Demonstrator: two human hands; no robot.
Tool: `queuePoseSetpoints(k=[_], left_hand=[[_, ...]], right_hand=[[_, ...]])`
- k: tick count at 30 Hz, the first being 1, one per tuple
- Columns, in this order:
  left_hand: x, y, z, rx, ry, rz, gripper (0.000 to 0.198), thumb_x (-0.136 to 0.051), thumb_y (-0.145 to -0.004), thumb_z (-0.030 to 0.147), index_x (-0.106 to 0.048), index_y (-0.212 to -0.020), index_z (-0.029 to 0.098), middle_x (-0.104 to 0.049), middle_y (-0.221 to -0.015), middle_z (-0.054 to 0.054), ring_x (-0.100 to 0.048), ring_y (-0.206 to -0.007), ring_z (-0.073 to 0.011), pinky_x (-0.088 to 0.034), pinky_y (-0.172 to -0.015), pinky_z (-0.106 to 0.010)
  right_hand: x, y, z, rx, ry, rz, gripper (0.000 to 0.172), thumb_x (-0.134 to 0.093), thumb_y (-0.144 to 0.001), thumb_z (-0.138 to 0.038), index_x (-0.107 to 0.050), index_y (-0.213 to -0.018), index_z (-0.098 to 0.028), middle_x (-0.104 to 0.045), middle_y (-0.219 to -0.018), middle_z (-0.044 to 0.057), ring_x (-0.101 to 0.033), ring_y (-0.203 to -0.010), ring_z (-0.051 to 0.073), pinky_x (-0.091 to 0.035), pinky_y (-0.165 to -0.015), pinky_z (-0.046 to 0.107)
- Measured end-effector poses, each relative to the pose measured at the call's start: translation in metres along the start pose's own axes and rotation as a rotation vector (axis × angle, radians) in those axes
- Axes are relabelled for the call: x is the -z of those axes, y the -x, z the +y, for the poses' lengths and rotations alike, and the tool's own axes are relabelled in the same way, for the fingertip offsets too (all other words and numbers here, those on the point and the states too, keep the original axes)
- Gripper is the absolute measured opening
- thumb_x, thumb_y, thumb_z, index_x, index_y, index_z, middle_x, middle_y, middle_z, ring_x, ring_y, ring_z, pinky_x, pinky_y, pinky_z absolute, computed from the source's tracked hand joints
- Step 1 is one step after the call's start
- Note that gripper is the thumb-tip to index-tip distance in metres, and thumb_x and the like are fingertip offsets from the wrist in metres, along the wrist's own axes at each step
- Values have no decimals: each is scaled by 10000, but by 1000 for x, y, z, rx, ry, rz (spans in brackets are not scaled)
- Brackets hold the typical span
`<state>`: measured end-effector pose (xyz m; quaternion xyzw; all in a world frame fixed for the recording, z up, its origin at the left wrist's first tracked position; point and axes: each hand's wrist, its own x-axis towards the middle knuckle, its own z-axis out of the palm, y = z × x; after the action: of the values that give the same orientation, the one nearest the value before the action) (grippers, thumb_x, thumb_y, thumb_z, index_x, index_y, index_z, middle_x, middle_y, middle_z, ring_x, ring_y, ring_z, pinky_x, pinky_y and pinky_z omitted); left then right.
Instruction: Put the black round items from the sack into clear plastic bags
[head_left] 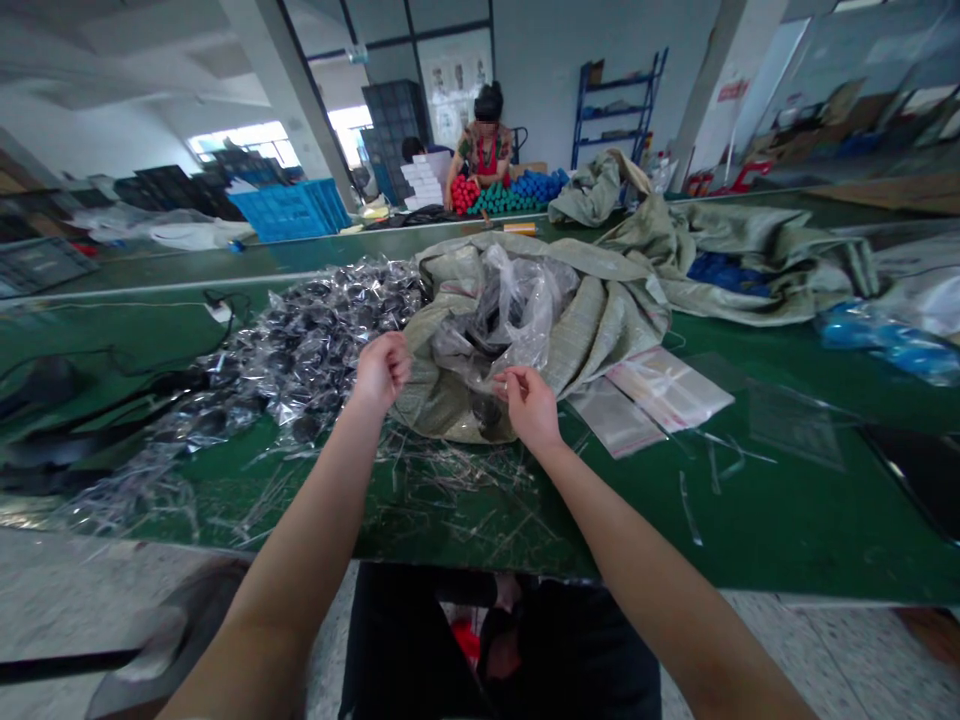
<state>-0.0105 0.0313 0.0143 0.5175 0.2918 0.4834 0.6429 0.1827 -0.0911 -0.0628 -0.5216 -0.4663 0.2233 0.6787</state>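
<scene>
My left hand [385, 370] is closed with its fingers curled, beside the pile of dark round items in clear wrappers [315, 340]. Whatever it may hold is hidden. To the right, my right hand [527, 405] is closed in a pinch on clear plastic, which looks like the edge of a clear bag. A dark round item [487, 408] shows just below and left of those fingertips. Behind both hands lies an open woven sack [600, 325], with a large clear plastic liner [525, 300] and dark pieces inside.
Flat clear bags [660, 395] lie right of the sack on the green table [750, 530]. Thin plastic strips [457, 470] litter the near edge. Another sack [757, 230] holds blue items. Across the table a person [487, 150] stands behind red, green and blue bundles; a blue crate [292, 210] is left.
</scene>
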Motion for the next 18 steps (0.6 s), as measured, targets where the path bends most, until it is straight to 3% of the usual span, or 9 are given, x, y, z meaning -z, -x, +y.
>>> queuePoseSetpoints(k=[2, 5, 7, 12, 18], left_hand=[[-6, 11, -5, 37, -279, -193, 134, -665, -712, 282, -586, -724, 174, -293, -447, 101, -251, -343, -32, -182, -330, -162], [-18, 26, -16, -50, -649, -390, 239, -708, -703, 368, -661, -811, 161, -521, -580, 36, -438, -467, -65, -320, -427, -186], [-25, 35, -23, -137, -808, -407, 303, -722, -691, 430, -659, -820, 164, -591, -674, 14, -489, -541, -88, -372, -494, -210], [-34, 50, -38, -360, -1092, -318, 358, -687, -733, 517, -620, -713, 167, -597, -647, 8, -504, -575, -116, -395, -570, -247], [-33, 51, -45, -506, -1052, -352, 204, -588, -860, 344, -680, -799, 172, -675, -791, -32, -582, -683, -133, -428, -649, -248]], right_hand=[[0, 0, -3, -9, 5, 4, 228, -472, -903, -439, -549, -958, -231, -711, -944, 65, -714, -745, 184, -586, -725, 329], [1, 0, -7, -14, 34, 6, 248, -472, -902, -453, -553, -967, -228, -714, -956, 71, -714, -747, 190, -586, -710, 331], [2, 0, -7, -8, 52, 5, 243, -470, -905, -446, -553, -968, -226, -713, -958, 75, -715, -752, 195, -587, -713, 335], [2, 0, -10, 24, 127, 4, 222, -476, -910, -415, -562, -966, -219, -715, -947, 81, -716, -755, 205, -583, -729, 344], [4, 0, -13, 76, 173, -17, 221, -506, -898, -403, -600, -945, -209, -711, -924, 65, -710, -769, 198, -578, -748, 342]])
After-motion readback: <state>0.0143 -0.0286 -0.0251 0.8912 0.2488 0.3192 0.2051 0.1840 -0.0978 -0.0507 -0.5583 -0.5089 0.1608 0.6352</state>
